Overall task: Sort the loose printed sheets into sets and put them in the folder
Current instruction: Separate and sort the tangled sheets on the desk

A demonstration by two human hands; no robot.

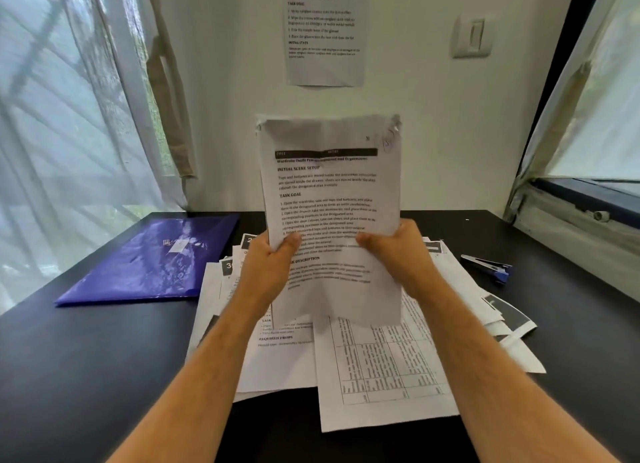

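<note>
I hold a set of printed sheets (329, 192) upright in front of me, above the table. My left hand (268, 263) grips its left edge and my right hand (401, 254) grips its right edge, thumbs on the front page. The top right corner of the set looks stapled or crumpled. Below it lies a loose pile of printed sheets (377, 369) spread over the black table (86, 376). A blue plastic folder (152, 258) lies flat and closed at the left of the pile.
A blue and silver stapler (488, 267) lies on the table to the right of the pile. A printed sheet (325, 29) is stuck on the wall ahead. Windows with curtains flank the table on both sides.
</note>
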